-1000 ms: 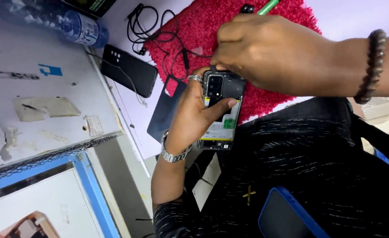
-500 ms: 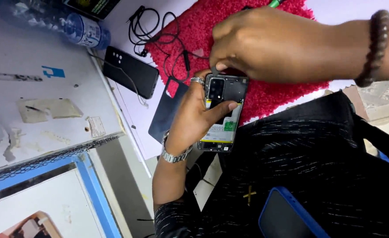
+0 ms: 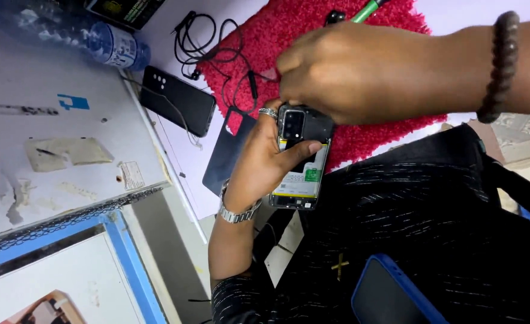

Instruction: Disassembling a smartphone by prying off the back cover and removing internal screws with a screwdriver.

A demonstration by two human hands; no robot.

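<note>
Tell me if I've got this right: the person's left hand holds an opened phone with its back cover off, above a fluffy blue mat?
Not quite: the fluffy mat is red, not blue. The head view shows this. The rest stands: the left hand holds the opened phone with its back cover off above that mat.

**Surfaces around the opened phone**

The opened phone, held in the left hand, shows a glossy black plastic camera block and a matt, paper-like label over its inside. Behind the phone lies a red mat of rough, shaggy cloth. Left of the phone, a back cover looks smooth, matt and dark. The wristwatch below the phone is shiny metal. The bracelet to its right has dull, smooth brown beads.
</note>
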